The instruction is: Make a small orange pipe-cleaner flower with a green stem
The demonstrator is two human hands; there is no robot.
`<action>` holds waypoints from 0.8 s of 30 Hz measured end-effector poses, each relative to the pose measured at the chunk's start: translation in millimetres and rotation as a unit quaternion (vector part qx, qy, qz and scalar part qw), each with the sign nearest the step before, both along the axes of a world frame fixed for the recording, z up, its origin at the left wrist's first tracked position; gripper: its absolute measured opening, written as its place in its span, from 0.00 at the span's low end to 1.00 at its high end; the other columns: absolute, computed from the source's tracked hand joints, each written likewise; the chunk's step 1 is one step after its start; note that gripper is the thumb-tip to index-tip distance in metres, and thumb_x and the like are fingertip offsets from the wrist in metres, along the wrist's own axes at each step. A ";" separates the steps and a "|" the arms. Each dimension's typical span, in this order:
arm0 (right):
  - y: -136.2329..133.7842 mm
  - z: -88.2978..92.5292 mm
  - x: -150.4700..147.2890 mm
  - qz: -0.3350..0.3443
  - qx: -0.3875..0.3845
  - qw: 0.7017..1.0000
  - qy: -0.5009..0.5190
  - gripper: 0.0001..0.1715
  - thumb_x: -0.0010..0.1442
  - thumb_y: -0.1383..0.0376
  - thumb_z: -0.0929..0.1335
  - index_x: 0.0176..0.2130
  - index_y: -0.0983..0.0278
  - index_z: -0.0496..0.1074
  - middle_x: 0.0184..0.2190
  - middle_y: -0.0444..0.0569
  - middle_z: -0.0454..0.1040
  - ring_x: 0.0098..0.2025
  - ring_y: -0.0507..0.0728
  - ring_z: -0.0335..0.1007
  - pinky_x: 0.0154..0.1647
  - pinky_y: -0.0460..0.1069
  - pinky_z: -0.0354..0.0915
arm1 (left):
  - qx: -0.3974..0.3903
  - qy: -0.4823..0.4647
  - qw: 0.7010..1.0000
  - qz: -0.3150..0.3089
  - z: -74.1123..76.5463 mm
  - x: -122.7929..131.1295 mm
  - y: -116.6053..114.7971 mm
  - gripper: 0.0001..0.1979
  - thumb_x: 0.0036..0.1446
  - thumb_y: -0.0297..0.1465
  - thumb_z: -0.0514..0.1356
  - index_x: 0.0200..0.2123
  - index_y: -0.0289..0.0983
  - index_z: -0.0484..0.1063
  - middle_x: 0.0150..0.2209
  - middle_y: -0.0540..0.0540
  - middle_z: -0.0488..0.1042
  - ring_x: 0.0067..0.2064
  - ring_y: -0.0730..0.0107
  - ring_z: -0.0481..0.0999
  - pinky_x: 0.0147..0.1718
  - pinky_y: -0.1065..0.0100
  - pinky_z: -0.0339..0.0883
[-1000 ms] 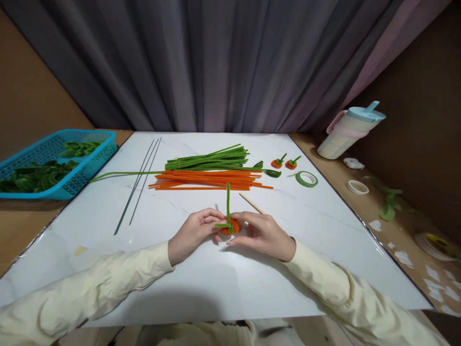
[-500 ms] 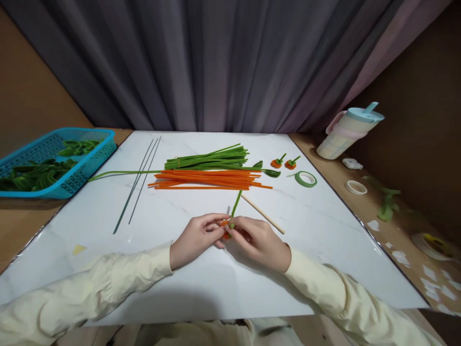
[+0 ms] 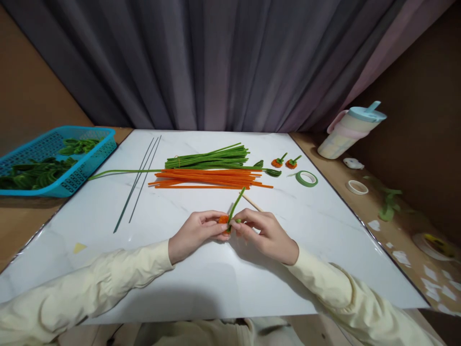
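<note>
Left hand (image 3: 196,232) clamped a small fuzzy orange ball (image 3: 223,219) over the near middle of the glossy white worktop (image 3: 201,302).
It apparently anchored the ball while the right hand (image 3: 267,235) pinched its fuzzy green strip (image 3: 236,205) (long end pointing far).

Behind the straight orange fuzzy-stem bundle (image 3: 209,179) lies the straight green fuzzy-stem bundle (image 3: 212,157). Left of the orange bundle lie thin dark wires (image 3: 127,205), then the blue rectangular plastic basket (image 3: 88,169). Right of the orange bundle are 2 small orange-and-green fuzzy ornaments (image 3: 277,163) and the green ring-shaped tape roll (image 3: 308,185). Before it, the orange-and-green fuzzy piece (image 3: 223,219) is between left hand (image 3: 196,231) and right hand (image 3: 267,234).
</note>
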State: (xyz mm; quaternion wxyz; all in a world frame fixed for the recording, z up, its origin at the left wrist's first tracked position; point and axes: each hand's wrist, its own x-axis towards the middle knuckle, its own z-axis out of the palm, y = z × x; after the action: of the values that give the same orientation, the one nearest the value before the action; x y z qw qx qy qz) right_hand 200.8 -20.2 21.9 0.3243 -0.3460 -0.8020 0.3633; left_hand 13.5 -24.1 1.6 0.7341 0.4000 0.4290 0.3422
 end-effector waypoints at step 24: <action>4.9 -3.6 5.3 0.013 0.049 0.999 0.001 0.10 0.62 0.65 0.61 0.42 0.65 0.68 0.33 0.49 0.74 0.32 0.50 0.70 0.30 0.44 0.67 | -0.014 -0.021 0.999 -0.046 -3.0 -3.6 4.4 0.17 0.48 0.34 0.65 0.41 0.33 0.74 0.38 0.42 0.77 0.33 0.68 0.77 0.38 0.64 0.72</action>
State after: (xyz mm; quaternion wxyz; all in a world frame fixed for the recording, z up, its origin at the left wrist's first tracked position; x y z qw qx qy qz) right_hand 206.1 -15.2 18.3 0.3366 -0.3192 -0.8229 0.3281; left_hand 9.9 -19.7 -1.4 0.7634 0.4021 0.3993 0.3100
